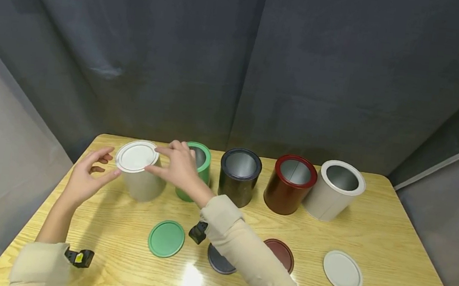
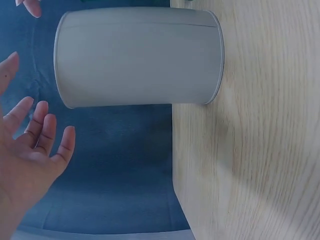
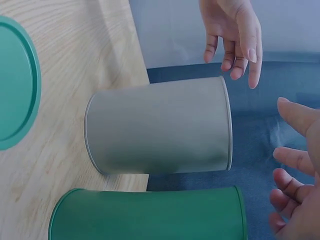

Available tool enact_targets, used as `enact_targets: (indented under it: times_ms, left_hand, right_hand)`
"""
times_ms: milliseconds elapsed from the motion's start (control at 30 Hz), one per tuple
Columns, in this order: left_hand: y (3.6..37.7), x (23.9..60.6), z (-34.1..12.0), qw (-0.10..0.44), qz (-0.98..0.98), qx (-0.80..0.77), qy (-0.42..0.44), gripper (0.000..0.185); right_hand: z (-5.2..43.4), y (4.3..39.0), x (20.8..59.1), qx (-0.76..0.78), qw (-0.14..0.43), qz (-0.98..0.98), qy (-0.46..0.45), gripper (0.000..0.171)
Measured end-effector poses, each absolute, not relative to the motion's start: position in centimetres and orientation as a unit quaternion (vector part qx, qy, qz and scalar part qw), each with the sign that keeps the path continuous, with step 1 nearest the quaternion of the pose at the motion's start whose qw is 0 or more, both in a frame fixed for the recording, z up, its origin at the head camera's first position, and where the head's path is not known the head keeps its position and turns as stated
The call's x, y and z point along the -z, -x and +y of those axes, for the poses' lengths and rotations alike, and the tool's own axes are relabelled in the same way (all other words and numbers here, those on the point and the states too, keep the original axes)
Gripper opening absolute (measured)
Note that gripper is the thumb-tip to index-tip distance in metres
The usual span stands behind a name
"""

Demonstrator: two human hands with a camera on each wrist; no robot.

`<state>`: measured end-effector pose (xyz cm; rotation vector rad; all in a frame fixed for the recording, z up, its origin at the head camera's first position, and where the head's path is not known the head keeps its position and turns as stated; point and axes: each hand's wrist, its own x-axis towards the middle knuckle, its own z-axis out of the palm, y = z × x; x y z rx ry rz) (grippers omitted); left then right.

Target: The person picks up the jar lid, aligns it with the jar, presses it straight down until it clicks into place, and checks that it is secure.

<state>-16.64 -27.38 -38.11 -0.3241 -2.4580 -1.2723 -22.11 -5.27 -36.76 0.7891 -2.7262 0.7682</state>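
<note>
At the left end of the row stands a light grey can (image 1: pixel 144 186) with a white lid (image 1: pixel 136 156) seated on its top. My left hand (image 1: pixel 89 175) is held to the left of the can's top, fingers loosely bent and holding nothing. Over the can's right side is my right hand (image 1: pixel 179 166), thumb and fingers spread, also holding nothing. In both wrist views a gap separates the hands from the can's wall. Partly behind my right hand stands an uncovered green can (image 1: pixel 204 178); its green lid (image 1: pixel 166 238) lies flat in front.
Uncovered black (image 1: pixel 238 182), dark red (image 1: pixel 285 194) and white (image 1: pixel 326 201) cans continue the row rightward. A black lid (image 1: pixel 220 261) and a dark red lid (image 1: pixel 282 255), both partly covered by my right sleeve, and a white lid (image 1: pixel 343 271) lie on the wooden table (image 1: pixel 395 256).
</note>
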Motion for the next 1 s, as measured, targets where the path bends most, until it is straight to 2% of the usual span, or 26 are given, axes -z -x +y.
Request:
enact_targets:
  times_ms: [300, 567, 833, 1000]
  left_hand:
    - [16.5, 39.9, -28.1, 0.168, -0.858, 0.466, 0.137, 0.054]
    - [15.5, 39.4, -27.4, 0.168, -0.848, 0.478, 0.155, 0.055]
    - [13.6, 37.4, -25.6, 0.159, -0.848, 0.474, 0.178, 0.052]
    - [13.3, 38.0, -25.6, 0.154, -0.847, 0.473, 0.189, 0.054]
  right_hand:
    - [-4.5, 20.7, 36.7, -0.282, 0.103, -0.914, -0.272, 0.058]
    - [-3.9, 19.7, 36.5, -0.302, 0.11, -0.903, -0.286, 0.059]
    - [-3.3, 18.8, 36.4, -0.317, 0.109, -0.893, -0.299, 0.057]
    - [-3.1, 18.1, 36.6, -0.313, 0.117, -0.891, -0.307, 0.058]
